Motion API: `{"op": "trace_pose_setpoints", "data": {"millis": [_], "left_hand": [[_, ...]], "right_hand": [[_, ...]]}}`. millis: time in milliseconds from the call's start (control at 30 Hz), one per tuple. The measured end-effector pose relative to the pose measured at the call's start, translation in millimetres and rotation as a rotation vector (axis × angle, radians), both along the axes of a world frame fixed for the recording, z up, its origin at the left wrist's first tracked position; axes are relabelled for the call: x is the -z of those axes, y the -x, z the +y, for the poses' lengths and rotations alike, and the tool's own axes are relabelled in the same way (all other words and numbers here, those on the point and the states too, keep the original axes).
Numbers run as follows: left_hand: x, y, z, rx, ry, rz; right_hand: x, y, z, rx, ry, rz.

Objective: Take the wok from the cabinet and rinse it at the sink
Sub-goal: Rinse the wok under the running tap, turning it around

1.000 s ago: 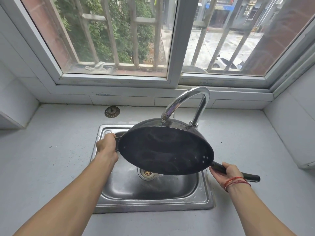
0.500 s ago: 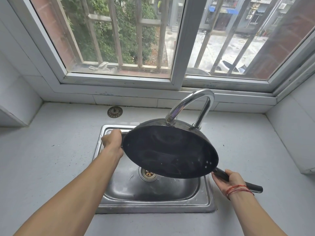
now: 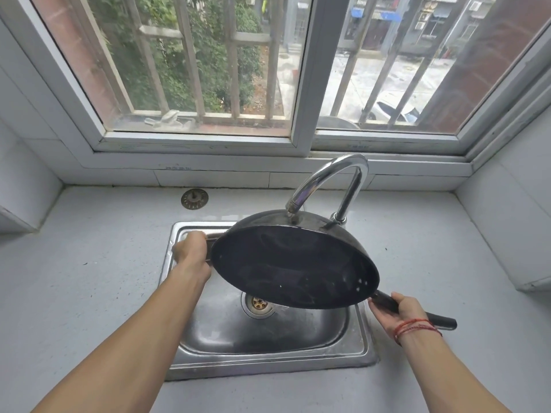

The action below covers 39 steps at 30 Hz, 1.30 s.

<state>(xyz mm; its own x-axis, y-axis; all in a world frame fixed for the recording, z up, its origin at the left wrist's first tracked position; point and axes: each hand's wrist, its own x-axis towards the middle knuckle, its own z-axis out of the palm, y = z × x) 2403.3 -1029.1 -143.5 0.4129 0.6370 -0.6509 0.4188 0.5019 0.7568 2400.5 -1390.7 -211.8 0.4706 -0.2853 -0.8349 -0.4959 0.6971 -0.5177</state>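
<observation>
Holding the wok [image 3: 295,266] tilted above the sink [image 3: 268,362], your left hand [image 3: 192,252] grips its edge at 9 o'clock; your right hand [image 3: 399,311] wraps the long handle [image 3: 442,321] at 4 o'clock. Faucet spout [image 3: 328,174] stands at the wok's 12 o'clock rim, possibly touching. Strainer [image 3: 194,199] lies on the counter [image 3: 74,278], 11 o'clock.

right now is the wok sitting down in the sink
No, the left hand and right hand hold the wok tilted above the sink.
</observation>
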Motion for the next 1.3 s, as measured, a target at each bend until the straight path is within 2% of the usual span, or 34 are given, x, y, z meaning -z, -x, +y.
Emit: {"op": "trace_pose_setpoints", "data": {"millis": [467, 1300], "left_hand": [[17, 31, 48, -0.181, 0.024, 0.071], [35, 75, 97, -0.455, 0.149, -0.007]], "right_hand": [[-10, -42, 39, -0.121, 0.036, -0.081], [-28, -81, 102, -0.302, 0.027, -0.199]]}}
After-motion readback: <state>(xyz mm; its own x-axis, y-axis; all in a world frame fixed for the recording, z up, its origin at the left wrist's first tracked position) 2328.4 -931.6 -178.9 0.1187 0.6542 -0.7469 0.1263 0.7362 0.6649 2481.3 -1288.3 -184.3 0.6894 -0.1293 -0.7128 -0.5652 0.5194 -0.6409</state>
